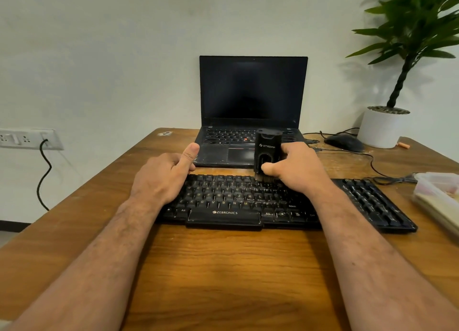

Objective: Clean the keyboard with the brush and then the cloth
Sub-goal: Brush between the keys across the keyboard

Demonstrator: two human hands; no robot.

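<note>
A black Zebronics keyboard (248, 204) lies across the wooden desk (223, 268). My right hand (295, 169) grips an upright black brush tool (268, 149), its bristles down on the keyboard's top rows near the middle. My left hand (166, 174) rests on the keyboard's left end, fingers curled over its far edge and thumb raised. I see no cloth that I can make out as such.
An open black laptop (250, 107) with a dark screen stands just behind the keyboard. A black mouse (345, 142) with its cable and a potted plant (385, 127) sit at the back right. A clear plastic box (439, 196) lies at the right edge. A wall socket (27, 138) is at left.
</note>
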